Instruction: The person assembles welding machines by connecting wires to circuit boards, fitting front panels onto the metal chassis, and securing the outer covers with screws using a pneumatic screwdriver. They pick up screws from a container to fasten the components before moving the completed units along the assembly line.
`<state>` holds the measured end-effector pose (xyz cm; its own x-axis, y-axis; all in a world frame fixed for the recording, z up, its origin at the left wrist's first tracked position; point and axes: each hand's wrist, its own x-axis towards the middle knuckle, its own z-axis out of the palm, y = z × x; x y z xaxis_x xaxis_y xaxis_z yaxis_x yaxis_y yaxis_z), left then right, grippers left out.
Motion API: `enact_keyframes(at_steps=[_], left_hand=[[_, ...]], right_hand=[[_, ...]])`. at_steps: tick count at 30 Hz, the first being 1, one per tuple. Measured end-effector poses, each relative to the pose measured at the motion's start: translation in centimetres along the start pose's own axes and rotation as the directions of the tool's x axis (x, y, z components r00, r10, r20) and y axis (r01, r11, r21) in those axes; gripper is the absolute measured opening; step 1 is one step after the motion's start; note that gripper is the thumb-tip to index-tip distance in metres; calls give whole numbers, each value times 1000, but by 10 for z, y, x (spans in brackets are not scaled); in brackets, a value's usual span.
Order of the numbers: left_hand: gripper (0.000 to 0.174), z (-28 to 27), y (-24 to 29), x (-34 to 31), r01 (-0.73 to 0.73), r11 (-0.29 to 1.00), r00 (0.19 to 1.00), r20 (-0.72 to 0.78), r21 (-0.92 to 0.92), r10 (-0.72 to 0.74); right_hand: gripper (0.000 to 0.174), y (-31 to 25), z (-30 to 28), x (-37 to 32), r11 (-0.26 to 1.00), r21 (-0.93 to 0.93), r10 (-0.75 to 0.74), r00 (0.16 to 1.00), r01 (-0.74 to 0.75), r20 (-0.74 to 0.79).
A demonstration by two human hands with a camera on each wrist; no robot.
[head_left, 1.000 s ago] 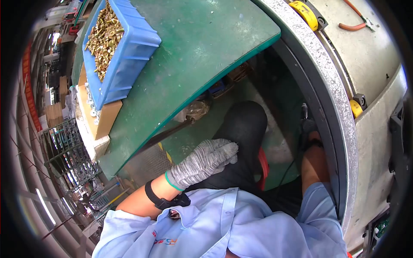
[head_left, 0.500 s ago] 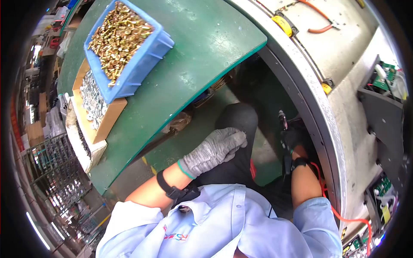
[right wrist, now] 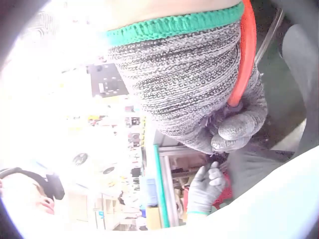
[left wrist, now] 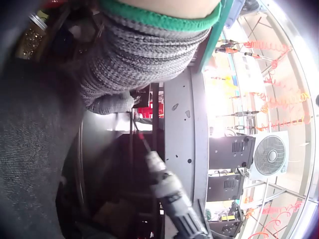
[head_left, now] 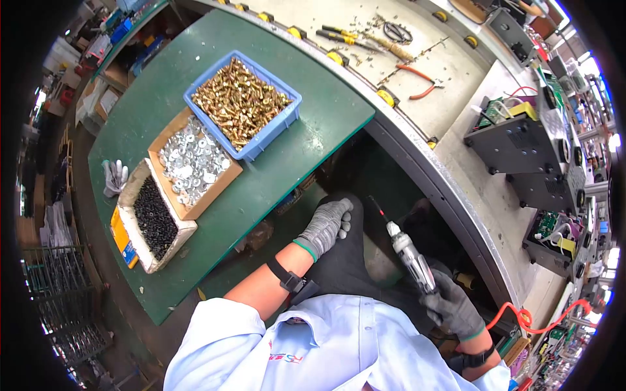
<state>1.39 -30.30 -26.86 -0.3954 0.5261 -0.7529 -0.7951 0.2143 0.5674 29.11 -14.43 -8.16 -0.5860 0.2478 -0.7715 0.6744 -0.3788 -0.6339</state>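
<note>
My right hand (head_left: 451,306), in a grey knit glove, grips the rear of a silver inline air screwdriver (head_left: 412,259). The tool's thin bit points up and forward beside my legs. A red air hose (right wrist: 245,55) leads from the held end in the right wrist view. My left hand (head_left: 324,228), gloved the same way, lies over my dark-trousered thigh with its fingers curled in. Nothing shows between those fingers, though the palm is hidden. The screwdriver (left wrist: 174,199) also appears below the left hand in the left wrist view.
On the green table (head_left: 287,163) stand a blue bin (head_left: 291,112) of brass-coloured screws, a cardboard box (head_left: 218,184) of washers and a white box (head_left: 186,229) of small black parts. A loose glove (head_left: 115,177) lies beyond. Orange-handled pliers (head_left: 422,93) and black equipment boxes (head_left: 518,140) occupy the bench at right.
My right hand has come up from beside the bench edge, bringing the screwdriver into fuller view. The head view has turned toward the bench; the left hand stays over the thigh.
</note>
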Motion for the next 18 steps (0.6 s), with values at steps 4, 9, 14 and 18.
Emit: enact_keyframes(at_steps=[4,9,14,18], left_hand=[[42,11,12,-21,91,951,988,145,-296,-49],[55,62,46,-66,99,900,884,453,-424,117],[35,127,47,-92,-104,944,853,460,-312,246],[28,205,39,-114,-241,968,843,479,-70,244]], right_hand=[[69,-11,2,-51,993,69,-107,990,101,95],[69,7,-16,-92,978,128,-179,977,164,112],[69,43,-45,-122,938,246,-265,963,244,56],[72,79,-82,-137,950,201,-258,964,240,69]])
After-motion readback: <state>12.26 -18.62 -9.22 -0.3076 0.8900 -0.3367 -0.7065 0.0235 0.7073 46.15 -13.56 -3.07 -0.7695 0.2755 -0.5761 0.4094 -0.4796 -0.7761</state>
